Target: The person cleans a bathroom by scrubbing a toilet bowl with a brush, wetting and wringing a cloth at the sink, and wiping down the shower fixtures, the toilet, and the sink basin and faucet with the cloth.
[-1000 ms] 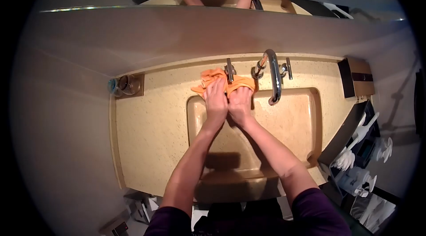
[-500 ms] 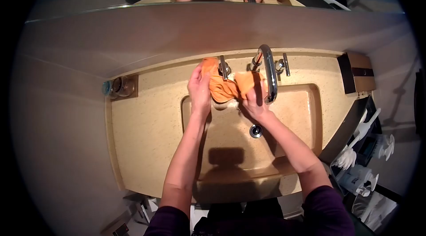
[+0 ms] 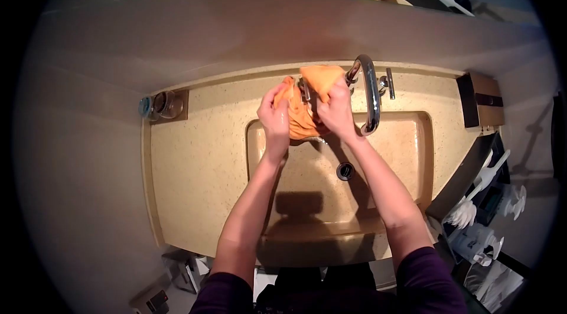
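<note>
An orange cloth (image 3: 303, 120) is bunched around the left tap handle (image 3: 305, 90) at the back of the sink (image 3: 384, 207). My left hand (image 3: 274, 118) grips the cloth's left side, fingers closed on its upper edge. On the other side, my right hand (image 3: 336, 110) holds a raised fold of the same cloth just left of the curved chrome faucet (image 3: 370, 92). The lower part of the cloth hangs over the sink's back rim. Folds of cloth hide part of the tap handle's base.
Right of the faucet stands another tap handle (image 3: 390, 85). Glass jars (image 3: 168, 105) sit at the counter's left back corner, a brown box (image 3: 481, 99) at the right. Pump bottles (image 3: 475, 243) and a white brush (image 3: 463, 212) lie beyond the right edge. The drain (image 3: 345, 171) is below my hands.
My right hand has moved up and back, lifting its end of the cloth behind the left tap handle. My left hand keeps its hold. The whole view has shifted slightly.
</note>
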